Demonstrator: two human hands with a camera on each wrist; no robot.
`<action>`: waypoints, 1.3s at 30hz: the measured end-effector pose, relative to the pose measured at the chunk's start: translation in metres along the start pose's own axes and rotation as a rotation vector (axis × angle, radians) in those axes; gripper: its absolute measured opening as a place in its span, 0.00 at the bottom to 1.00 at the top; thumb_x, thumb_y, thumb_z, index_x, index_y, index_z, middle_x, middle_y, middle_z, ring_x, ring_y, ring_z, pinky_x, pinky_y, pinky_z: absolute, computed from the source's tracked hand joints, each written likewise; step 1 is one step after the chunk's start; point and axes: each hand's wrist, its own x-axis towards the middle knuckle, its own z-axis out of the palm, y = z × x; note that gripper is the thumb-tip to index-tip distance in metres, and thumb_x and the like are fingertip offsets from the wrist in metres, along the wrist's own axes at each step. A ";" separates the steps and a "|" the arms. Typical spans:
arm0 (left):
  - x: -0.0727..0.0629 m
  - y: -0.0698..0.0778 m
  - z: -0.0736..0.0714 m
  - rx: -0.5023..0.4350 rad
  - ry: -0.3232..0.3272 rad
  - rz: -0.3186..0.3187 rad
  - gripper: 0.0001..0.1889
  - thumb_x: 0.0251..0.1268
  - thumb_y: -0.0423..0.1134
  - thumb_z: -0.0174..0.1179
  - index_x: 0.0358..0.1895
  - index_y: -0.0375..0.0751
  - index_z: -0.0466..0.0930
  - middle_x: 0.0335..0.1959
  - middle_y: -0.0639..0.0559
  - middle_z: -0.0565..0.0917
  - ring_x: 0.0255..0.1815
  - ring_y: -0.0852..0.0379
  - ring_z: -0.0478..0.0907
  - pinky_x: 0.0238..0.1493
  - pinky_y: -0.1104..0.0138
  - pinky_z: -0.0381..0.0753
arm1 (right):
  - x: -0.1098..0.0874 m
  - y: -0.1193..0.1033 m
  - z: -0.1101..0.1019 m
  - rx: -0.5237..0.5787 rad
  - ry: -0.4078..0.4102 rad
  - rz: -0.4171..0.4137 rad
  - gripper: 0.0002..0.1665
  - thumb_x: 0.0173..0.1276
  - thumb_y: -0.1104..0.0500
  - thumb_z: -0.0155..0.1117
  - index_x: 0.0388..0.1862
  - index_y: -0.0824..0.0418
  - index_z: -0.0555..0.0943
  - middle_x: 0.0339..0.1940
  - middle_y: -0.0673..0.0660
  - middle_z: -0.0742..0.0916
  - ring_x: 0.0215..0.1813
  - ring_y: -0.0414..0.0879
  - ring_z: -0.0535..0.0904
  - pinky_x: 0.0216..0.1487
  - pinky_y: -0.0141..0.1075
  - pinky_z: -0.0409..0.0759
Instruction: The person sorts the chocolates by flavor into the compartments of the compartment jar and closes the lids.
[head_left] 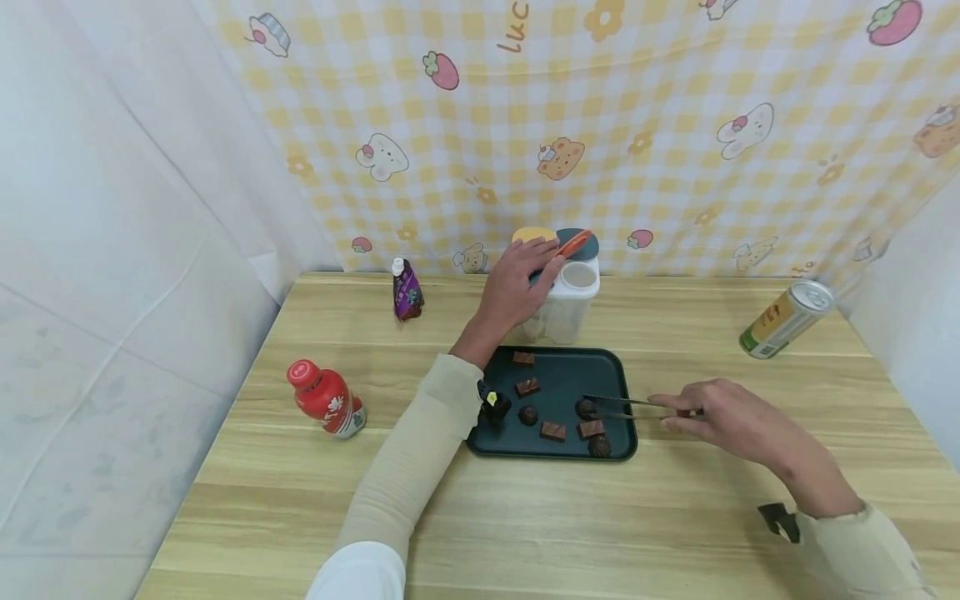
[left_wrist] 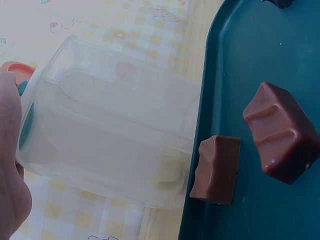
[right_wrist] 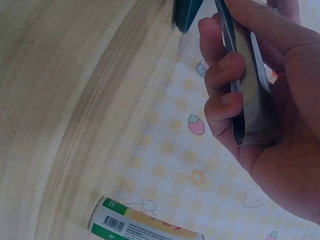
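Observation:
My left hand (head_left: 517, 283) grips the top of a clear container (head_left: 572, 312) with several coloured lids, just behind the tray. Its orange lid (head_left: 574, 243) stands raised beside my thumb and fingers, and one round opening shows. A pale piece (left_wrist: 170, 166) lies in the bottom of the container. My right hand (head_left: 723, 417) holds metal tongs (right_wrist: 252, 95), fingers curled round the handle. The tongs' tips reach to either side of a round chocolate (head_left: 585, 407) on the dark tray (head_left: 566, 375). Around it lie chocolate bars (head_left: 553, 431) and more round chocolates (head_left: 528, 415).
A red bottle (head_left: 327, 398) stands left of the tray, with a purple pouch (head_left: 407, 292) farther back. At the back right is a drink can (head_left: 786, 319). A checked curtain (head_left: 465, 150) hangs along the table's back edge.

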 end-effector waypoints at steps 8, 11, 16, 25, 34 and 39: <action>0.000 -0.001 0.001 -0.001 0.002 0.002 0.22 0.83 0.51 0.50 0.68 0.44 0.80 0.69 0.52 0.78 0.75 0.58 0.66 0.78 0.71 0.43 | 0.000 -0.001 0.001 -0.010 0.021 0.000 0.20 0.68 0.57 0.74 0.56 0.66 0.88 0.37 0.50 0.91 0.22 0.29 0.63 0.21 0.29 0.68; 0.001 -0.002 0.001 -0.001 0.010 0.008 0.22 0.83 0.51 0.51 0.67 0.43 0.81 0.69 0.52 0.78 0.75 0.58 0.66 0.78 0.70 0.44 | 0.000 0.000 0.003 -0.027 0.045 -0.018 0.19 0.67 0.58 0.74 0.54 0.65 0.89 0.38 0.50 0.91 0.21 0.29 0.62 0.21 0.29 0.67; 0.001 -0.002 0.000 0.011 0.003 0.007 0.22 0.83 0.51 0.50 0.68 0.44 0.80 0.69 0.53 0.78 0.75 0.58 0.66 0.78 0.71 0.43 | 0.000 0.001 0.005 -0.078 0.095 -0.073 0.16 0.67 0.60 0.75 0.52 0.63 0.90 0.28 0.41 0.86 0.21 0.27 0.63 0.22 0.28 0.68; 0.001 -0.001 0.000 0.003 -0.008 -0.003 0.22 0.83 0.50 0.50 0.68 0.43 0.80 0.70 0.53 0.78 0.76 0.59 0.65 0.78 0.72 0.42 | -0.001 0.002 0.007 -0.142 0.152 -0.140 0.17 0.66 0.60 0.75 0.54 0.60 0.90 0.22 0.32 0.77 0.22 0.26 0.63 0.23 0.27 0.67; 0.000 0.000 0.001 0.000 0.026 0.014 0.22 0.83 0.50 0.51 0.67 0.43 0.81 0.69 0.53 0.78 0.75 0.57 0.67 0.79 0.67 0.46 | 0.001 0.003 -0.005 -0.167 0.358 -0.252 0.22 0.57 0.66 0.80 0.53 0.59 0.91 0.26 0.35 0.82 0.24 0.27 0.65 0.25 0.21 0.66; 0.000 0.001 0.001 -0.002 0.028 0.017 0.22 0.83 0.51 0.50 0.67 0.43 0.81 0.69 0.52 0.78 0.75 0.57 0.67 0.79 0.67 0.46 | 0.007 0.003 -0.017 -0.131 0.464 -0.294 0.25 0.56 0.70 0.78 0.55 0.62 0.90 0.25 0.35 0.83 0.21 0.27 0.62 0.24 0.20 0.65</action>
